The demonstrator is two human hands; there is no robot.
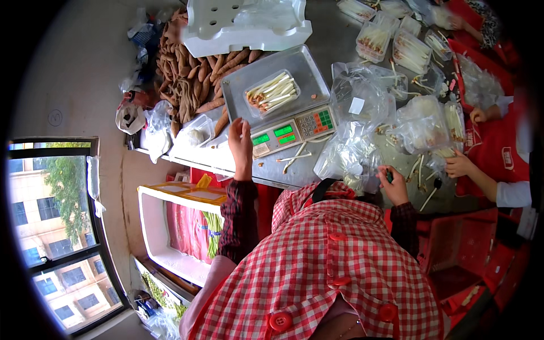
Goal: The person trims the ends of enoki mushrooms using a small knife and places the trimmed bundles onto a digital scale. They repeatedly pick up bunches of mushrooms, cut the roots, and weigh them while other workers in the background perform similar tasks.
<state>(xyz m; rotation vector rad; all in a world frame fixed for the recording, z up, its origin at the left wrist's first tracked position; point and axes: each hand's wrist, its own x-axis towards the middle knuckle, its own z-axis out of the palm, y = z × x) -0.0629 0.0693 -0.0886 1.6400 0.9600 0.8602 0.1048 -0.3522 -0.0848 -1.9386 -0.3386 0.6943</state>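
Observation:
My left hand (240, 146) is raised at the left front corner of a digital weighing scale (278, 138), its fingers slightly apart with nothing visible in them. On the scale's steel pan (308, 70) sits a clear plastic tray (255, 111) of pale vegetable stems (276, 91) with brownish ends. The scale's green displays are lit. My right hand (393, 187) is closed around a small dark green object (389, 175), mostly hidden by the fingers. Just left of that hand lie clear plastic bags (352, 153). A few loose stems (297, 158) rest in front of the scale.
Brown tubers (191, 76) are heaped behind the scale, beside a white foam box (250, 40). Filled clear trays (410, 51) crowd the table's right side. Another person's hand (459, 165) touches stems there. A foam crate (148, 225) stands below the table edge.

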